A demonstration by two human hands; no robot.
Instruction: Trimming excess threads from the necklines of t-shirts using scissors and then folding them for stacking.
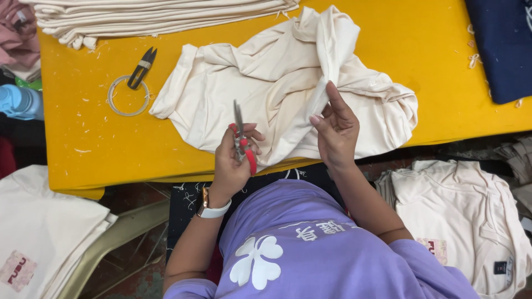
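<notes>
The left hand point(233, 160) is closed around a pair of red-handled thread snips point(242, 138), fingers wrapped over the handles, blades pointing up and away from the person. The snips are held above the near edge of the yellow desk point(88, 138), just in front of the cream garment point(266, 83). The blade tips overlap the garment in the view; whether they touch it cannot be told.

The right hand point(335, 130) pinches a raised fold of the cream garment between thumb and fingers, index finger extended upward along the fold. The grip is narrow and holds cloth only. The garment lies crumpled across the middle of the desk, its lower part hanging slightly over the near edge.

Toward the left edge of the desk, a second pair of snips with black handles point(142, 67) lies flat, its tip resting on a thin ring point(128, 96). Loose thread clippings are scattered over the desk surface around them. At the far left corner, a stack of folded cream garments point(155, 16) rests on the desk. A dark blue garment point(501, 47) covers the far right corner.

No containers are in view. Below the desk, further cream garments lie in piles: one to the person's left point(39, 227) and one to the right point(465, 216). A light blue bottle point(19, 102) lies just beyond the left edge of the desk. The left wrist carries a white-strapped watch point(210, 207). The person wears a purple shirt point(310, 249).
</notes>
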